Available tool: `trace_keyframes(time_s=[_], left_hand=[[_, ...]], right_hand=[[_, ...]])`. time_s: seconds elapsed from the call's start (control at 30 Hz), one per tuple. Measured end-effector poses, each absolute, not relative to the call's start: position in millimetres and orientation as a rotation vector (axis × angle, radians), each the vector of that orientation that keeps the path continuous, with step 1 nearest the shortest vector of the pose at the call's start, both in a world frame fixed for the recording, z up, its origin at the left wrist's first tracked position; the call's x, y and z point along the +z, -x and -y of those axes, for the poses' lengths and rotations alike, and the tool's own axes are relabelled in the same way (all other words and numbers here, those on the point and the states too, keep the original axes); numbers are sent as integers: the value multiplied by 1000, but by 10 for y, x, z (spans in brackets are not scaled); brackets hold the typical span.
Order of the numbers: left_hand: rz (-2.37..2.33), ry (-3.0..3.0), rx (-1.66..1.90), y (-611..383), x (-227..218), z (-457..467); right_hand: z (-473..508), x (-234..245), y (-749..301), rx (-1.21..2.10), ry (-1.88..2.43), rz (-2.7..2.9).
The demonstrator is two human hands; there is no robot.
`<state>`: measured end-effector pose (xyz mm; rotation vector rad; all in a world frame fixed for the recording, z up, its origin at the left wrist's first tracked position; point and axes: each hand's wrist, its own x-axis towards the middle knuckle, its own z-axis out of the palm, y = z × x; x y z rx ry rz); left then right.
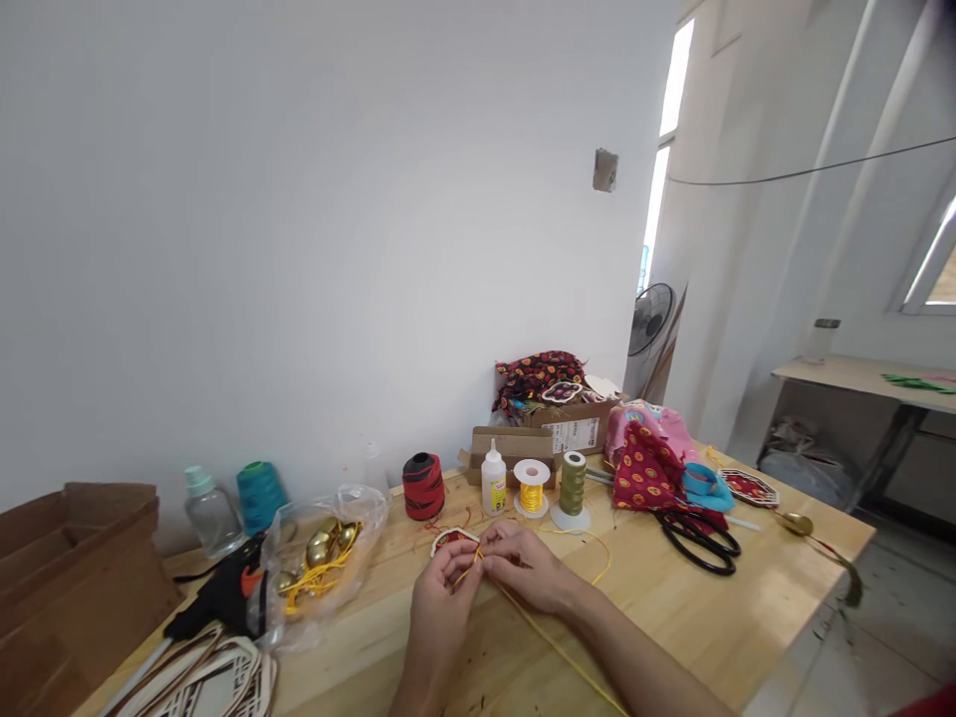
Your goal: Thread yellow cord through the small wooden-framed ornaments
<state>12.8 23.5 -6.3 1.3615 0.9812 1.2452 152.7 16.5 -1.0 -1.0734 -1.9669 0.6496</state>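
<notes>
Close together over the table's middle, both my hands pinch a thin yellow cord (534, 629). My left hand (442, 597) has its fingertips closed on the cord. My right hand (527, 566) grips it just beside, thumb and forefinger almost touching the left ones. One length of cord runs down toward the front edge, and another loops off to the right. Partly hidden behind my fingers lies a red patterned piece with a white border (452, 539). A spool of yellow cord (531, 490) stands just beyond my hands, beside a small glue bottle (494, 480).
Left are a cardboard box (82, 588), a glue gun (220, 596) and a plastic bag (365, 513) of brass bells. Red thread (423, 488) and green thread (573, 486) stand behind my hands. Black-handled scissors (702, 543) and red patterned fabric (649, 468) lie right.
</notes>
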Motion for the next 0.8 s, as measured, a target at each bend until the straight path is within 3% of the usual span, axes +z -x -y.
trace_keyframes(time_s=[0.5,0.67,0.8], left_hand=[[-1012,-1396,1187,-129,-101,-236],[-1039,-1380,1194,-117,-118,-258],[-1094,-1310,1203,-113,-145,-292]], right_hand=[[-231,42,-1518,1094,993,1340],[-121,212,-1691,1426,661,1090],[27,271,-1991,1381,366,1214]])
